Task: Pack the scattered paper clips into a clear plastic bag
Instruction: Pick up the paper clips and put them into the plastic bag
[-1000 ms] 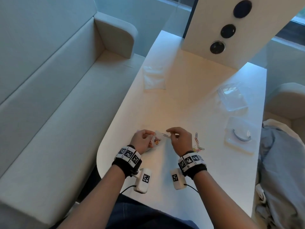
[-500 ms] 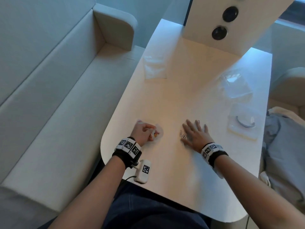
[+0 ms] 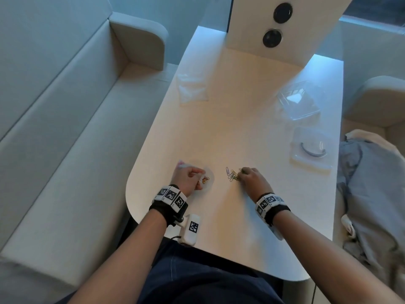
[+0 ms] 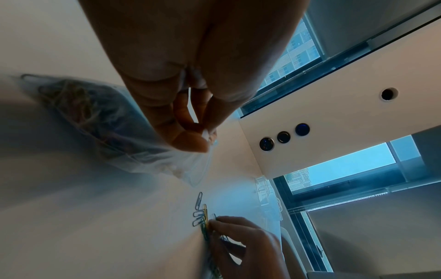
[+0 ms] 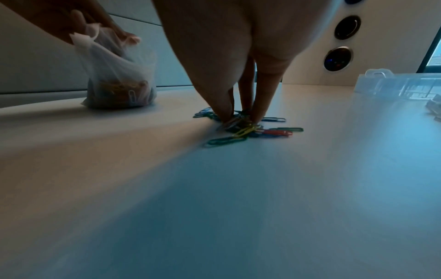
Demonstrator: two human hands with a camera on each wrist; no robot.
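Note:
A small clear plastic bag (image 3: 208, 179) with coloured paper clips inside stands on the white table (image 3: 219, 132) near its front left. My left hand (image 3: 200, 175) pinches the bag's rim between thumb and fingers; the left wrist view shows the bag (image 4: 95, 117) below the palm. A loose pile of coloured paper clips (image 3: 231, 174) lies to the right of the bag. My right hand (image 3: 241, 172) is bent down over the pile. In the right wrist view its fingertips (image 5: 224, 115) close together on the paper clips (image 5: 241, 130), and the bag (image 5: 119, 79) stands behind at left.
A second flat clear bag (image 3: 192, 88) lies at the table's far left. A clear plastic box (image 3: 299, 102) and a clear tray (image 3: 311, 150) sit at the right. Grey clothing (image 3: 372, 183) is heaped beside the right edge. A sofa (image 3: 65, 128) runs along the left.
My right hand left the bag's mouth and went right to the loose pile, lay flat on it, and now has its fingers gathered on the clips. The left hand still holds the bag.

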